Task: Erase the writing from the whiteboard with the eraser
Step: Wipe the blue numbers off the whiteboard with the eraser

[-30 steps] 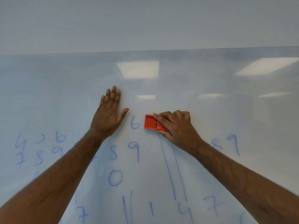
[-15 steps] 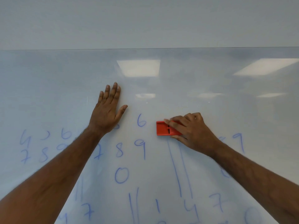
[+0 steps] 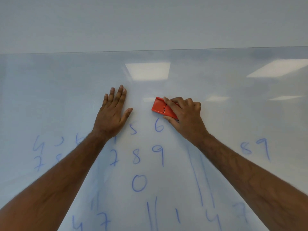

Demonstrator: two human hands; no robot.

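there, red flat eraser (image 3: 159,106) in gripping right hand (image 3: 185,115), left hand (image 3: 111,112) flat, outspread

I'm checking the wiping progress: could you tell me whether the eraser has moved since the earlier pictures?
Yes. The eraser was level with the blue 6, to its right; now it sits above the 6, so it went up the whiteboard.
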